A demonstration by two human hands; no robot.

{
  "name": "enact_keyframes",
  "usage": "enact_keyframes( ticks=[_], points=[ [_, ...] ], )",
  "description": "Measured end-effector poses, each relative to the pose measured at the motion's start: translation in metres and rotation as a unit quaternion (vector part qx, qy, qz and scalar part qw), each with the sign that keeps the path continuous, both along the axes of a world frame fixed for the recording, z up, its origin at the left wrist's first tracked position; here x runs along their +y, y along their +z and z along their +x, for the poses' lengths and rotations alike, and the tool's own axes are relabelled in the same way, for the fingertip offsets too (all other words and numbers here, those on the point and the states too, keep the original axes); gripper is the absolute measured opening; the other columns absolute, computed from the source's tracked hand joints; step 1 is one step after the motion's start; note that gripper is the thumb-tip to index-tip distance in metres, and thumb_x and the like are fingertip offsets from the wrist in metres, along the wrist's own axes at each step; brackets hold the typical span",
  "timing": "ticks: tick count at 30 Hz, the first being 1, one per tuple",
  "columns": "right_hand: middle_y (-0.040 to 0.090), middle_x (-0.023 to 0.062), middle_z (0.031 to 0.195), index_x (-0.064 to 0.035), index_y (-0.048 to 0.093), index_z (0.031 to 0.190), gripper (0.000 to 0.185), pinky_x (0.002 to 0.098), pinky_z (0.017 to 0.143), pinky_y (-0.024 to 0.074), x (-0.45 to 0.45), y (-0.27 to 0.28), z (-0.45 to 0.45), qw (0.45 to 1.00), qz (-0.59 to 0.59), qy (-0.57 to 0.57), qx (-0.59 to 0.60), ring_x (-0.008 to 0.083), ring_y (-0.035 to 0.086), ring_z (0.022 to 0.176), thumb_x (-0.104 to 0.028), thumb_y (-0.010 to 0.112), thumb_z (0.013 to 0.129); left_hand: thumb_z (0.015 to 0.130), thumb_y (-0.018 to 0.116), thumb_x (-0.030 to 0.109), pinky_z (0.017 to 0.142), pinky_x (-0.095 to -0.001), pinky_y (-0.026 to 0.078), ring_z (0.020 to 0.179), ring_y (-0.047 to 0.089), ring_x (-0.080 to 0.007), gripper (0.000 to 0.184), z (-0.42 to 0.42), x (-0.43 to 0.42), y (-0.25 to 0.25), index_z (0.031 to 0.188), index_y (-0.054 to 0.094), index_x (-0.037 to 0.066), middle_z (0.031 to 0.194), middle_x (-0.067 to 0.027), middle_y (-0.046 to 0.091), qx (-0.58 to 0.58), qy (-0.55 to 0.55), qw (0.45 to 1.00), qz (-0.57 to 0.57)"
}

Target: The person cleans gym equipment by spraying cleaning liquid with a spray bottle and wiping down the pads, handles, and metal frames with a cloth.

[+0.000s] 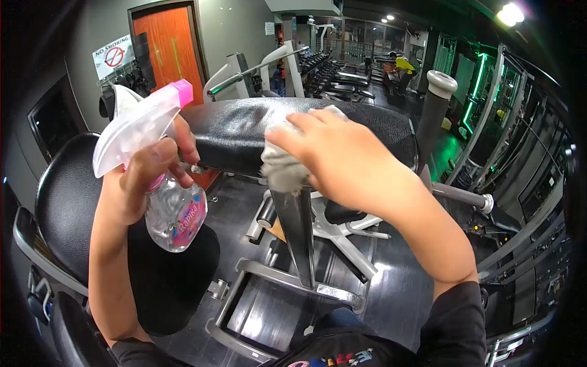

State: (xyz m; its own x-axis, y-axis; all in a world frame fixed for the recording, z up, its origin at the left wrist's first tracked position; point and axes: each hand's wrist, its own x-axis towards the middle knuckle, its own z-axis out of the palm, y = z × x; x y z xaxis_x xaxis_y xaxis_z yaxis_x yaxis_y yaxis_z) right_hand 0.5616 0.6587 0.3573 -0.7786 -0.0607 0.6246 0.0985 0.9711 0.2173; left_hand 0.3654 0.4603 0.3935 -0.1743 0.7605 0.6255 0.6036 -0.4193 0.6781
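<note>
My left hand (153,162) is wrapped round a spray bottle (177,217) with a clear body, a pink label and a white trigger head with a pink nozzle. The bottle is held upright, left of the black padded cushion (232,125). Under my right hand (342,156) is a bunched grey-white cloth (284,162), pressed on the cushion's near edge. Its lower end hangs over the top of a dark upright post (296,238). My right fingers curl over the cloth, and their tips lie on top of the pad.
A black seat (73,196) stands at the left. Grey metal frame bars (275,272) cross the floor below. A padded handle post (434,104) rises at the right. Farther back are gym machines, a dumbbell rack (306,67) and a person in a yellow top (403,66).
</note>
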Motion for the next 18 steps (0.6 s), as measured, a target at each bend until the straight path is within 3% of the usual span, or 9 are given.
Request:
enact_keyframes(
  ticks=[3, 5, 10, 13, 16, 18],
  points=[
    [0.062, 0.0126, 0.119, -0.0135, 0.061, 0.115, 0.05, 0.0431, 0.094, 0.049, 0.014, 0.017, 0.041, 0.994, -0.04, 0.077, -0.066, 0.0332, 0.058, 0.115, 0.003, 0.059, 0.068, 0.083, 0.057, 0.028, 0.058, -0.0269, 0.053, 0.074, 0.061, -0.0141, 0.037, -0.003, -0.003, 0.002, 0.101, 0.061, -0.004, 0.083, -0.0082, 0.061, 0.003, 0.0, 0.999, 0.035],
    [0.06, 0.0108, 0.127, -0.0188, 0.063, 0.119, 0.062, 0.0413, 0.099, 0.0468, 0.009, 0.023, 0.068, 0.995, -0.073, -0.018, -0.061, 0.0319, 0.055, 0.12, 0.008, 0.056, 0.063, 0.083, 0.058, 0.03, 0.058, -0.0275, 0.053, 0.073, 0.061, -0.0143, 0.038, 0.002, -0.006, 0.006, 0.101, 0.063, -0.003, 0.083, -0.0076, 0.061, 0.005, 0.019, 1.0, 0.013],
    [0.06, 0.0156, 0.124, -0.0083, 0.061, 0.119, 0.057, 0.0436, 0.099, 0.0459, 0.019, 0.034, 0.069, 0.99, -0.08, -0.113, -0.038, 0.0363, 0.055, 0.118, 0.009, 0.05, 0.066, 0.082, 0.059, 0.032, 0.058, -0.0287, 0.053, 0.076, 0.061, -0.0143, 0.039, 0.007, -0.005, 0.006, 0.1, 0.063, -0.002, 0.085, -0.0073, 0.062, 0.019, 0.026, 0.999, 0.012],
    [0.057, 0.02, 0.124, -0.0006, 0.055, 0.124, 0.054, 0.045, 0.102, 0.0431, 0.028, 0.03, 0.022, 0.992, -0.064, 0.045, -0.101, 0.0387, 0.053, 0.118, 0.003, 0.051, 0.07, 0.082, 0.059, 0.031, 0.058, -0.0291, 0.053, 0.077, 0.061, -0.0144, 0.038, 0.007, -0.006, 0.008, 0.1, 0.063, -0.003, 0.085, -0.0078, 0.062, 0.015, 0.033, 0.998, 0.043],
    [0.056, 0.0188, 0.125, -0.0066, 0.055, 0.128, 0.053, 0.0452, 0.101, 0.0442, 0.027, 0.029, -0.016, 0.986, -0.065, 0.095, -0.117, 0.0378, 0.052, 0.121, 0.002, 0.052, 0.076, 0.083, 0.057, 0.03, 0.056, -0.0278, 0.053, 0.073, 0.061, -0.0149, 0.037, -0.008, -0.007, 0.012, 0.096, 0.064, -0.004, 0.085, -0.0094, 0.062, 0.063, 0.014, 0.994, 0.092],
    [0.057, 0.0174, 0.126, -0.0156, 0.054, 0.132, 0.05, 0.0452, 0.1, 0.0461, 0.021, 0.03, -0.037, 0.982, -0.082, 0.029, -0.167, 0.0364, 0.053, 0.122, -0.005, 0.054, 0.084, 0.083, 0.057, 0.03, 0.056, -0.0274, 0.053, 0.072, 0.061, -0.0147, 0.037, -0.008, -0.007, 0.015, 0.094, 0.065, -0.004, 0.085, -0.0098, 0.062, 0.056, 0.026, 0.992, 0.109]
  ],
)
